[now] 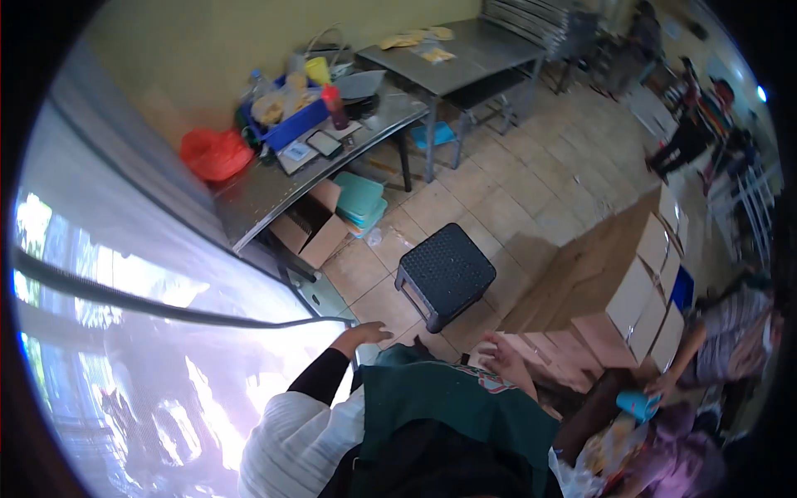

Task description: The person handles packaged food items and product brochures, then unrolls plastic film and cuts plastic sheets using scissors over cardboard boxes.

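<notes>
- Two bare hands stand apart ahead of the green apron (457, 398).
- Left hand (367, 334): fingers loosely apart, just beside the end of the curtain's (166, 349) dark edge.
- Right hand (504, 358): fingers bent and blurred; I cannot tell whether they close on anything. It is just beside the boxes' (573, 274) near edge.
- Stool (448, 267): upright ahead of the hands, between curtain and boxes, apart from both.
- Floor (531, 153): tiles run from the stool toward the far people, between table (253, 205) and boxes.
- Carton (328, 241): flaps jut past the table's front edge.
</notes>
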Action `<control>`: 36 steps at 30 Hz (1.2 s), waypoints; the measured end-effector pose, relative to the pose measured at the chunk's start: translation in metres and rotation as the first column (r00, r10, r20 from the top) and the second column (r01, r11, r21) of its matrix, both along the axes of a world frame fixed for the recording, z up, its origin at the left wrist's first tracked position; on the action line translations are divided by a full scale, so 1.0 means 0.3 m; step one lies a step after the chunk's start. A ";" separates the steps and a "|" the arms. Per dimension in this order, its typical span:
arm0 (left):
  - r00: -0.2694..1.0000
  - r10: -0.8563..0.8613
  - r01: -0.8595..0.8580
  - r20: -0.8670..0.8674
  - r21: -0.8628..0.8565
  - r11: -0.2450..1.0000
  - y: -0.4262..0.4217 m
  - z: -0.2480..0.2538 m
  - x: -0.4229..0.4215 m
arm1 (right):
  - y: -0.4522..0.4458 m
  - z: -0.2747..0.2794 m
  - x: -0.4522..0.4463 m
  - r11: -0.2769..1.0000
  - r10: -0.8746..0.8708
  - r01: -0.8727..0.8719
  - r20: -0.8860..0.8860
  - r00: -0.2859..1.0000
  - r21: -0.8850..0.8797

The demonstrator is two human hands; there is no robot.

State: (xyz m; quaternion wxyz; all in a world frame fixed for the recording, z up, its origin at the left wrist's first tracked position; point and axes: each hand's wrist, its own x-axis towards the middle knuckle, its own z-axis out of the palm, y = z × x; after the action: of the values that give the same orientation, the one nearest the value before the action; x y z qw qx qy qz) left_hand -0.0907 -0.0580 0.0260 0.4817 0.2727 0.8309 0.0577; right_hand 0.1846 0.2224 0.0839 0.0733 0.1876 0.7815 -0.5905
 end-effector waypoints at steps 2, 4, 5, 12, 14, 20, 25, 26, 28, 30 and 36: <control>0.951 0.243 -0.274 0.189 0.159 0.948 -0.133 -0.159 0.051 | 0.050 0.134 -0.073 1.000 -0.014 0.014 0.014 1.000 -0.008; 0.917 0.369 -0.392 0.150 0.180 0.902 -0.269 -0.236 0.195 | 0.065 0.189 -0.143 0.999 -0.029 0.029 0.017 0.999 -0.037; 0.900 0.425 -0.436 0.098 0.212 0.875 -0.306 -0.262 0.203 | 0.076 0.191 -0.220 0.998 -0.041 0.040 -0.019 0.999 -0.047; 0.509 0.841 -0.857 0.183 0.200 0.475 -0.552 -0.390 0.575 | -0.004 0.058 -0.568 0.692 0.501 -0.460 0.090 0.861 0.557; 0.508 0.843 -0.861 0.177 0.135 0.491 -0.588 -0.398 0.569 | -0.079 0.023 -0.669 0.712 0.523 -0.469 0.050 0.851 0.522; 0.360 0.913 -0.933 0.190 0.055 0.356 -0.721 -0.418 0.346 | -0.335 -0.089 -1.057 0.693 0.603 -0.525 0.002 0.798 0.494; 0.151 0.967 -0.984 0.207 0.127 0.126 -0.841 -0.371 0.042 | -0.496 -0.113 -1.465 0.667 0.655 -0.458 -0.171 0.736 0.587; 0.113 0.970 -0.986 0.214 0.146 0.083 -0.861 -0.361 -0.012 | -0.515 -0.091 -1.548 0.660 0.656 -0.431 -0.193 0.730 0.615; 0.051 0.973 -0.985 0.226 0.170 0.012 -0.890 -0.341 -0.107 | -0.534 0.036 -1.727 0.654 0.632 -0.399 -0.175 0.755 0.642; 0.004 0.973 -0.983 0.230 0.178 -0.038 -0.907 -0.320 -0.179 | -0.529 0.128 -1.912 0.784 0.500 -0.191 -0.420 0.757 0.590; -0.061 0.981 -0.993 0.186 0.090 -0.078 -0.872 -0.338 -0.296 | -0.343 0.430 -2.642 0.862 0.295 0.033 -0.553 0.779 0.506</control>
State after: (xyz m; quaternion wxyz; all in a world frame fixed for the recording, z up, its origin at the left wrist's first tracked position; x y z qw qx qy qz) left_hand -0.1794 -0.3196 -0.0753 0.2828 -0.3735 0.7415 0.4803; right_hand -0.6080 0.1194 0.2127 -0.1916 -0.0590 0.8966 -0.3949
